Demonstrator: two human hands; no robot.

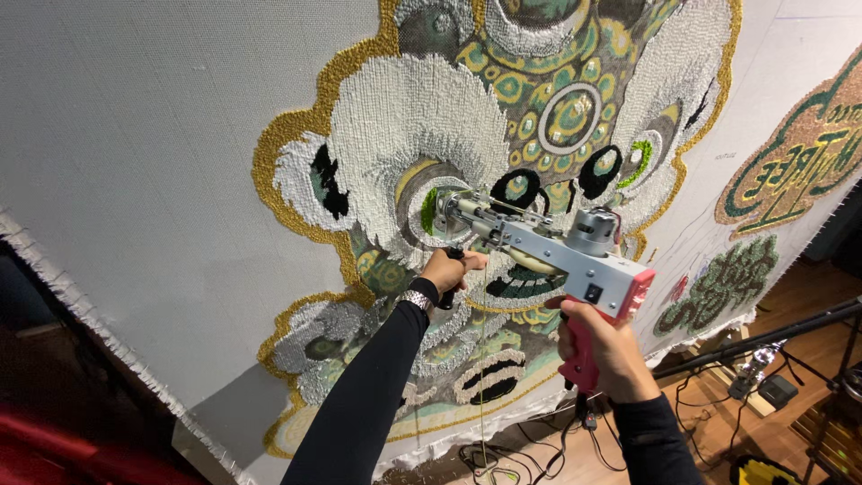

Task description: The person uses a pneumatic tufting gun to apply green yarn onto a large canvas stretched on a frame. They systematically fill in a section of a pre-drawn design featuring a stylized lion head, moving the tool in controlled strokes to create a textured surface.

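Note:
A tufting gun (548, 247) with a grey metal body, a silver motor and a pink grip is pressed nose-first against a stretched white cloth (153, 153). My right hand (603, 348) is shut on the pink grip below the body. Further forward, my left hand (452, 269) grips the black front handle; a metal watch sits on that wrist. The gun's tip touches a green patch of a large tufted lion-like design (431, 135) in white, gold, green and black. A thin yarn strand (485, 359) hangs down from the gun.
More tufted pieces fill the cloth at right: a green and gold emblem (799, 162) and a green shape (723, 283). A black metal bar (763, 337) crosses low right. Cables (530, 449) and a small black box (777, 391) lie on the wooden floor.

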